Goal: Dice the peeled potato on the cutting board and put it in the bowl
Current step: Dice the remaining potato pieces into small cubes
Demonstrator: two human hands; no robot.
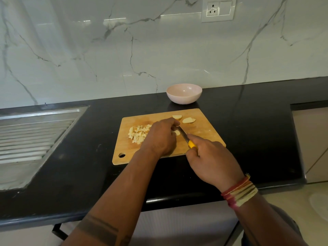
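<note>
The dicing is about half done, by the look of the cutting board (200, 132), which lies on the dark counter (257, 121). The left hand (160, 137) curls over a small piece of potato (177, 133) near the middle of the board, fingertips pinning it down, while the right hand (211, 160) is wrapped round the yellow handle of a knife (184, 136) whose blade angles up and left, its edge against that piece. A heap of diced potato (138, 134) sits on the left part of the board, pale cream cubes of uneven size, partly hidden by the left hand. Two uncut slices (183, 118) wait at the far side of the board, flat and pale with rounded edges, close together. The pink bowl (184, 93) stands just beyond the far edge of the board, with nothing visible inside. The next move likely calls for pressing the blade down through the held piece while the left fingertips stay tucked back from the edge, then bringing the far slices into reach.
</note>
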